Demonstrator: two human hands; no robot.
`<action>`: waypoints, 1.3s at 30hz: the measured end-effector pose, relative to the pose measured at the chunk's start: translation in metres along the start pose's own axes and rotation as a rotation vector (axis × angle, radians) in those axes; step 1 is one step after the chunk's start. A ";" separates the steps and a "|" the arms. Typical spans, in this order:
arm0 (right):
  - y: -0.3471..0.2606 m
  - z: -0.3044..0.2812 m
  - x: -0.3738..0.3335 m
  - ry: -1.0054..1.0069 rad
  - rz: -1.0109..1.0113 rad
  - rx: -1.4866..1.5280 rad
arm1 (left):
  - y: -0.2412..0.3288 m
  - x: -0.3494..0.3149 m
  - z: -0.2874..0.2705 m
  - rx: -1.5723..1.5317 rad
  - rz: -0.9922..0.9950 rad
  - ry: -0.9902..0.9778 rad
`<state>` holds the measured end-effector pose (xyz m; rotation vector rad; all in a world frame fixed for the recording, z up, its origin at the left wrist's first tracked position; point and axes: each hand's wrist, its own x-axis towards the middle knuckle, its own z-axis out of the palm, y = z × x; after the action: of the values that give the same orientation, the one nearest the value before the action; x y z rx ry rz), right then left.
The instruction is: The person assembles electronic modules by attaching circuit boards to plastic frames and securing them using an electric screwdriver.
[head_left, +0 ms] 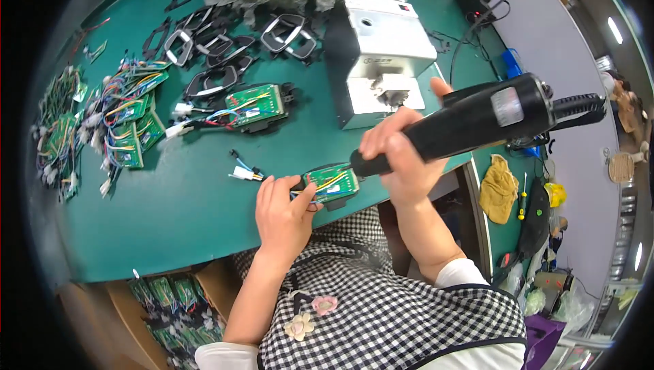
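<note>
At the table's near edge lies a green circuit board (336, 182) in a black housing, with coloured wires across it. My left hand (285, 212) grips the board's left end, fingers bent over its wires. A white connector plug (244, 173) on its leads lies just beyond those fingers. Wrapped around a black electric screwdriver (470, 121), my right hand (411, 159) keeps the tool tilted, its nose at the board's right end. Whether the bit touches a screw is hidden.
A silver-white machine (385, 36) stands beyond my right hand. Black frames (218, 46), another housed board (255, 106) and piles of wired boards (129, 125) lie at the far left. Below the edge sits a cardboard box (133, 315) of boards. A tan cloth (499, 189) lies at right.
</note>
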<state>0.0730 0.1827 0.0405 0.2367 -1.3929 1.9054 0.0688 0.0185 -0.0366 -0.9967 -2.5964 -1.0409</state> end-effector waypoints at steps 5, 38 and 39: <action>0.026 0.023 -0.010 -0.114 0.173 -0.018 | 0.001 0.000 0.002 -0.021 -0.002 0.044; -0.002 -0.042 0.075 0.026 -0.043 -0.418 | 0.003 0.024 -0.004 0.011 0.138 -0.146; -0.005 -0.038 0.070 0.071 0.004 -0.384 | 0.000 0.026 -0.003 -0.007 0.138 -0.148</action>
<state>0.0369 0.2490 0.0677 -0.0208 -1.6736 1.5927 0.0487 0.0302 -0.0246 -1.2802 -2.5939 -0.9776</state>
